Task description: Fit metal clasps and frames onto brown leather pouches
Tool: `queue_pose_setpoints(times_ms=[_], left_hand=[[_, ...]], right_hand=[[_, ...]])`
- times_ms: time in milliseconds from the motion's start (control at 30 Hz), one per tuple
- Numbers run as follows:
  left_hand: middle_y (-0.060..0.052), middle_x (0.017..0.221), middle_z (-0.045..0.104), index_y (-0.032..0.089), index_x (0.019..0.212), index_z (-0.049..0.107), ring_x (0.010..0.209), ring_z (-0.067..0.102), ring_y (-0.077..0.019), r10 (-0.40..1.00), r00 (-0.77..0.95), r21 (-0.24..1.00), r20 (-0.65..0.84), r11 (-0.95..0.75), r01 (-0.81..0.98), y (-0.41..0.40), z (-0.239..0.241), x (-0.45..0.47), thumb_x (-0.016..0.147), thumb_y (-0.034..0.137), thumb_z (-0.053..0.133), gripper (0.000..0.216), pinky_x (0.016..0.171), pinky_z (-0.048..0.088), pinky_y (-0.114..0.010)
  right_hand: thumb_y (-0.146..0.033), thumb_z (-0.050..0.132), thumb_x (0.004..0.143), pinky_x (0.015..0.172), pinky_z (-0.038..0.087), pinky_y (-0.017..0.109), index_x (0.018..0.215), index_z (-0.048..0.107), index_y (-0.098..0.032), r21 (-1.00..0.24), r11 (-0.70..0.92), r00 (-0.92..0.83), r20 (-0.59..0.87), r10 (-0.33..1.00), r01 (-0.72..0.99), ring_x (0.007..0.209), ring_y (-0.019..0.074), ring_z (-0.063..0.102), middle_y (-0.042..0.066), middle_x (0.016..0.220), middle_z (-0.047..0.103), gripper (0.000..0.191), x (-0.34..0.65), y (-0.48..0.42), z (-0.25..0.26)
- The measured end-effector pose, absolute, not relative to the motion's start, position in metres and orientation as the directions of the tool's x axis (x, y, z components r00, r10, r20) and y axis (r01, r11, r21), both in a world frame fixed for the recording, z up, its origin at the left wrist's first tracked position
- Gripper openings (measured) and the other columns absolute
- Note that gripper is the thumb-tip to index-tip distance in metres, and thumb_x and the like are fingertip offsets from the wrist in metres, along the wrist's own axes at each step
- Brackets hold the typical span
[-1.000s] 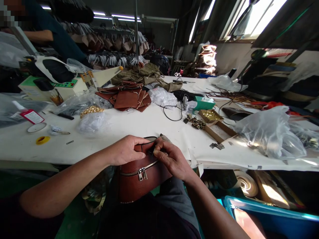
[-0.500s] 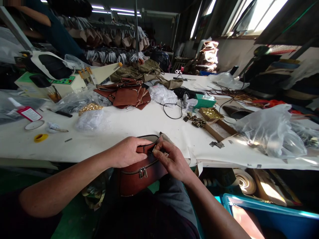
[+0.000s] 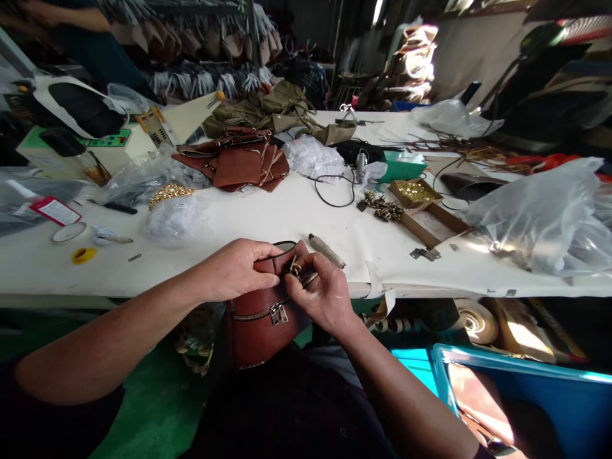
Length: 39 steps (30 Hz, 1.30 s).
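Note:
A brown leather bag [image 3: 258, 331] with a zipper and two metal pulls rests against my lap at the table's front edge. My left hand [image 3: 241, 271] is closed on the bag's upper left side, fingers over the rim and thumb on the near face. With pinched fingers, my right hand [image 3: 322, 293] grips a small brass-coloured metal clasp [image 3: 296, 270] at the bag's top right. The clasp's exact shape is partly hidden by the fingers. Just beyond my right hand, a grey wrapped stick-like tool [image 3: 327, 250] lies on the table.
Brown leather pieces [image 3: 243, 167], a gold chain [image 3: 169, 194] and plastic bags lie across the white table [image 3: 239, 217]. Cardboard boxes [image 3: 433, 226] and metal fittings are at right. A red-labelled bottle [image 3: 52, 209] lies left. A blue bin [image 3: 535, 389] stands below right. Another person [image 3: 90, 51] is at far left.
The brass-coloured clasp now shows between my right fingers, and that hand has turned slightly. The grey tool has come into fuller view. My view has tilted down.

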<state>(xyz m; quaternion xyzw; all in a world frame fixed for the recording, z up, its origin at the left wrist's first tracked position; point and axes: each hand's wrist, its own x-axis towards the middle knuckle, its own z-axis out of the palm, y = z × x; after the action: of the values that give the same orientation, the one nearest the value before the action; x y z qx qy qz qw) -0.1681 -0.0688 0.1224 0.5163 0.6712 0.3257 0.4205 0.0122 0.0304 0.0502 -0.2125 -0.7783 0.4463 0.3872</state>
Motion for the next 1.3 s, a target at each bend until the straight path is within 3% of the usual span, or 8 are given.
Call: queue_pose_setpoints(times_ms=[167,400,700,1000,1133,1300], left_hand=[[-0.004,0.113,0.083,0.018,0.125,0.077,0.105,0.077,-0.0274,0.963,-0.113,0.870,-0.243,0.268,0.414,-0.070,0.125,-0.170,0.082,0.027,0.074,0.044,0.093,0.060,-0.036],[-0.004,0.108,0.085,0.019,0.121,0.080,0.099,0.078,-0.0266,0.953,-0.176,0.834,-0.245,0.300,0.464,-0.071,0.126,-0.170,0.082,0.032,0.077,0.042,0.086,0.063,-0.034],[0.001,0.101,0.084,0.024,0.125,0.081,0.095,0.077,-0.0231,0.969,-0.197,0.703,-0.151,0.245,0.668,-0.074,0.130,-0.157,0.089,0.032,0.070,0.039,0.083,0.058,-0.027],[-0.002,0.083,0.081,0.017,0.102,0.080,0.068,0.068,-0.0167,0.930,-0.184,0.859,-0.319,0.366,0.357,-0.070,0.136,-0.157,0.082,0.035,0.077,0.027,0.062,0.051,-0.025],[0.000,0.080,0.079,0.017,0.099,0.079,0.065,0.063,-0.0139,0.938,-0.175,0.860,-0.299,0.344,0.377,-0.068,0.136,-0.156,0.083,0.033,0.077,0.023,0.060,0.047,-0.023],[0.002,0.088,0.080,0.018,0.109,0.081,0.074,0.064,-0.0141,0.946,-0.190,0.817,-0.261,0.321,0.479,-0.069,0.137,-0.153,0.087,0.031,0.073,0.027,0.064,0.048,-0.022]], right_hand=[[-0.026,0.073,0.085,0.071,0.054,0.034,0.086,0.065,-0.024,-0.872,0.488,-0.543,0.427,0.723,-0.036,0.072,0.0191,0.066,0.001,0.080,0.072,0.008,0.008,0.025,0.049],[-0.035,0.077,0.089,0.076,0.055,0.036,0.087,0.071,-0.024,-0.931,0.360,-0.604,0.319,0.730,-0.057,0.079,0.0210,0.069,0.002,0.086,0.076,0.013,0.011,0.026,0.048],[-0.035,0.079,0.087,0.074,0.052,0.035,0.081,0.069,-0.022,-0.949,0.315,-0.561,0.280,0.779,-0.036,0.076,0.0199,0.066,0.002,0.081,0.073,0.017,0.016,0.022,0.056],[-0.027,0.071,0.080,0.063,0.049,0.031,0.082,0.063,-0.023,-0.929,0.369,-0.510,0.317,0.800,0.001,0.065,0.0162,0.062,0.000,0.074,0.069,0.010,0.013,0.026,0.051],[-0.028,0.069,0.079,0.063,0.050,0.031,0.080,0.062,-0.024,-0.925,0.380,-0.496,0.318,0.808,0.026,0.064,0.0166,0.063,0.001,0.073,0.069,0.008,0.009,0.025,0.049],[-0.029,0.066,0.077,0.061,0.048,0.033,0.079,0.060,-0.023,-0.924,0.381,-0.474,0.316,0.822,0.044,0.062,0.0168,0.063,0.001,0.071,0.068,0.007,0.010,0.025,0.052]])
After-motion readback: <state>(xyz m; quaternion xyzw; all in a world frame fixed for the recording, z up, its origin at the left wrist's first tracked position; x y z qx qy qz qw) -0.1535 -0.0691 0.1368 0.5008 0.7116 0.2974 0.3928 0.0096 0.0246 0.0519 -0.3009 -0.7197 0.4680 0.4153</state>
